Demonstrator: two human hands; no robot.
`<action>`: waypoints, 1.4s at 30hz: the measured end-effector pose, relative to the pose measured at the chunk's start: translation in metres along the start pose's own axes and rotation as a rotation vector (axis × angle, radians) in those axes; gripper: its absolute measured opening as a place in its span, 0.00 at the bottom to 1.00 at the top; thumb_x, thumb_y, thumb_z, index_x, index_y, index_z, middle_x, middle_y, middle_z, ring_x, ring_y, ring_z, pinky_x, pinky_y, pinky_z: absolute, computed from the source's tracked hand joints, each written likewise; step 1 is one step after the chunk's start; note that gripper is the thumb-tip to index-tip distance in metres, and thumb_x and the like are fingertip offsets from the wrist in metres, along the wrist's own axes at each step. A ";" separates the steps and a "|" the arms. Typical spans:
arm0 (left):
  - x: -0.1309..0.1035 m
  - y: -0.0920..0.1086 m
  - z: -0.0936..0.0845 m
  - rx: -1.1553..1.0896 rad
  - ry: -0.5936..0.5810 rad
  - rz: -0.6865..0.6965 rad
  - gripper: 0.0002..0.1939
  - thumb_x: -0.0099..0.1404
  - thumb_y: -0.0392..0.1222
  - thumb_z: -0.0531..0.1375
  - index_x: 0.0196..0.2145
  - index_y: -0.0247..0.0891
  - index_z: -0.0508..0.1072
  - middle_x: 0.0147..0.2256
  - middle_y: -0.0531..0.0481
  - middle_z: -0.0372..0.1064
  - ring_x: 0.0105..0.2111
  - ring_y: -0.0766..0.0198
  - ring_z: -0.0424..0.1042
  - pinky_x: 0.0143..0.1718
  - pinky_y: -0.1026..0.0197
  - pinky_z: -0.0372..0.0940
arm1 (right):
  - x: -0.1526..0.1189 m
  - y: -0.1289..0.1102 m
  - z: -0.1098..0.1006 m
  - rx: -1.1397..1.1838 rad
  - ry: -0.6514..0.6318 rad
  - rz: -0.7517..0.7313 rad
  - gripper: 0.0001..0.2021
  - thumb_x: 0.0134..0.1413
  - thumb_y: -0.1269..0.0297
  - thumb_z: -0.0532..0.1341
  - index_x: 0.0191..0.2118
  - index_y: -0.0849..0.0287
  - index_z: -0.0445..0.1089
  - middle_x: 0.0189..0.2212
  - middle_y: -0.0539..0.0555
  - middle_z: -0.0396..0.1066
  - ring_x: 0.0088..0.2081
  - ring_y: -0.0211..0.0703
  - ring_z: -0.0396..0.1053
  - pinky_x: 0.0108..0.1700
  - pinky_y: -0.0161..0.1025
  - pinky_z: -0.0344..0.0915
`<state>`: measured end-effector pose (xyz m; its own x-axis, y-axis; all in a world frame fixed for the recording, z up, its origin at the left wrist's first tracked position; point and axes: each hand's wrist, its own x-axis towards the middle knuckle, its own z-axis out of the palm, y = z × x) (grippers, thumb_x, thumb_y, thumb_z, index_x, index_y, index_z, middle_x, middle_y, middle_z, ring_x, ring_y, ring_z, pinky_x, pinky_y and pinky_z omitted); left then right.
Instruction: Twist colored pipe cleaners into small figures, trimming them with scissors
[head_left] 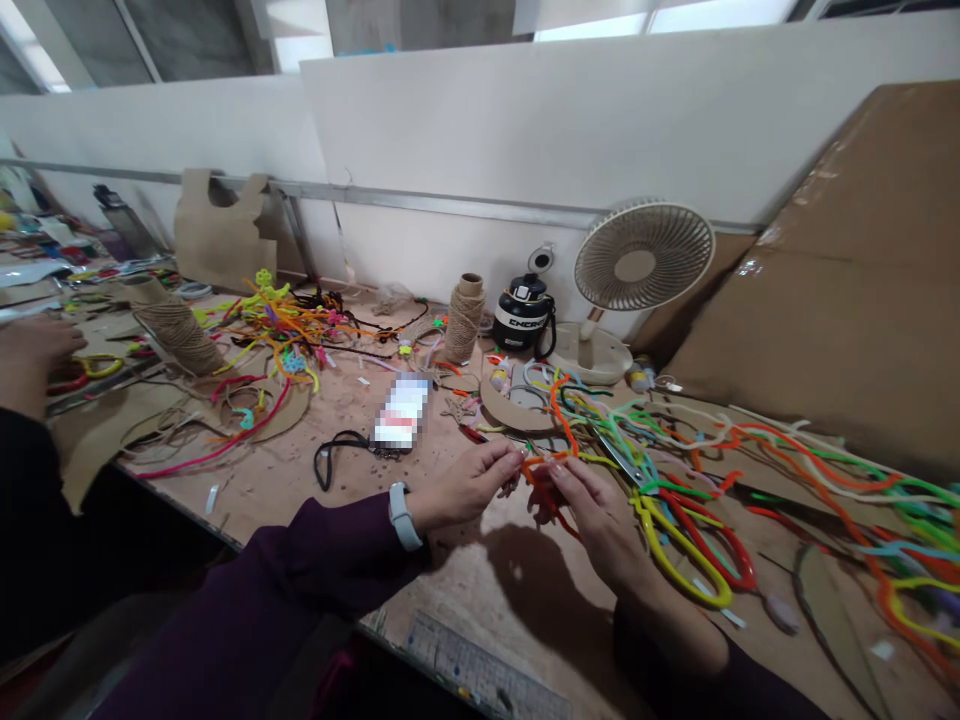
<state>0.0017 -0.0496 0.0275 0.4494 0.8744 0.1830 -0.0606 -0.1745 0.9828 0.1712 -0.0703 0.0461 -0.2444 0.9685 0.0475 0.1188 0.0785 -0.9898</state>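
An orange pipe cleaner (pixel 566 425) is bent between my two hands over the table, one end rising toward the back. My left hand (pixel 472 485), with a white watch on its wrist, pinches it from the left. From the right, my right hand (pixel 600 515) pinches it between thumb and fingers; a darker reddish strand hangs below these fingers, and I cannot make out its shape. To the right of my right hand lie large scissors (pixel 679 560) with one yellow and one red handle, their blades partly covered by coloured pipe cleaners.
Tangled pipe cleaners (pixel 810 470) cover the right side. A phone (pixel 401 412), a twine spool (pixel 465 320), a black bottle (pixel 523 315) and a fan (pixel 641 260) stand or lie behind my hands. A ruler (pixel 480 665) lies along the front edge. Another person's hand (pixel 37 350) is at far left.
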 end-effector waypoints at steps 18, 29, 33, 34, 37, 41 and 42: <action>-0.002 0.004 -0.012 -0.407 -0.413 -0.398 0.23 0.55 0.58 0.65 0.29 0.33 0.66 0.22 0.57 0.56 0.21 0.74 0.50 0.23 0.65 0.42 | 0.016 -0.006 -0.044 -0.701 -0.439 -0.528 0.11 0.64 0.60 0.56 0.34 0.59 0.72 0.29 0.53 0.71 0.31 0.38 0.68 0.34 0.34 0.64; 0.003 0.005 -0.018 -0.154 -0.424 -0.286 0.25 0.63 0.62 0.55 0.27 0.34 0.66 0.24 0.54 0.62 0.25 0.70 0.61 0.32 0.65 0.58 | 0.017 -0.012 -0.050 -0.804 -0.409 -0.670 0.12 0.66 0.65 0.51 0.37 0.59 0.72 0.31 0.54 0.69 0.32 0.37 0.68 0.34 0.32 0.65; 0.002 0.009 -0.017 -0.041 -0.409 -0.211 0.28 0.64 0.64 0.50 0.29 0.33 0.68 0.27 0.50 0.67 0.30 0.67 0.67 0.38 0.62 0.62 | 0.017 -0.011 -0.053 -0.837 -0.356 -0.721 0.12 0.65 0.64 0.53 0.36 0.59 0.72 0.31 0.53 0.68 0.31 0.36 0.67 0.33 0.31 0.63; 0.002 0.009 -0.016 -0.019 -0.416 -0.201 0.28 0.64 0.65 0.50 0.29 0.34 0.68 0.27 0.50 0.67 0.29 0.67 0.67 0.37 0.62 0.62 | 0.017 -0.011 -0.053 -0.853 -0.352 -0.729 0.12 0.66 0.64 0.53 0.37 0.59 0.72 0.31 0.53 0.68 0.31 0.36 0.67 0.33 0.31 0.63; 0.001 0.009 -0.013 0.042 -0.414 -0.171 0.28 0.64 0.65 0.51 0.29 0.34 0.68 0.27 0.50 0.67 0.29 0.67 0.66 0.35 0.63 0.62 | 0.016 -0.010 -0.052 -0.902 -0.339 -0.737 0.11 0.65 0.65 0.53 0.37 0.59 0.73 0.31 0.53 0.69 0.31 0.37 0.67 0.33 0.31 0.63; 0.000 0.007 -0.012 0.153 -0.382 -0.121 0.25 0.66 0.61 0.52 0.32 0.33 0.69 0.28 0.50 0.68 0.29 0.68 0.66 0.35 0.64 0.62 | 0.014 -0.013 -0.051 -0.947 -0.294 -0.767 0.12 0.65 0.67 0.52 0.36 0.60 0.72 0.31 0.54 0.69 0.30 0.36 0.66 0.32 0.31 0.62; 0.000 0.007 -0.012 0.182 -0.378 -0.106 0.24 0.67 0.59 0.52 0.33 0.33 0.70 0.28 0.49 0.68 0.29 0.67 0.67 0.35 0.64 0.62 | 0.014 -0.014 -0.051 -0.959 -0.284 -0.782 0.12 0.65 0.67 0.52 0.35 0.60 0.72 0.30 0.54 0.69 0.30 0.36 0.66 0.32 0.30 0.62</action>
<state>-0.0094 -0.0450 0.0343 0.7414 0.6706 0.0260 0.1461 -0.1990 0.9691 0.2151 -0.0461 0.0677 -0.7470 0.5116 0.4246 0.4676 0.8583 -0.2115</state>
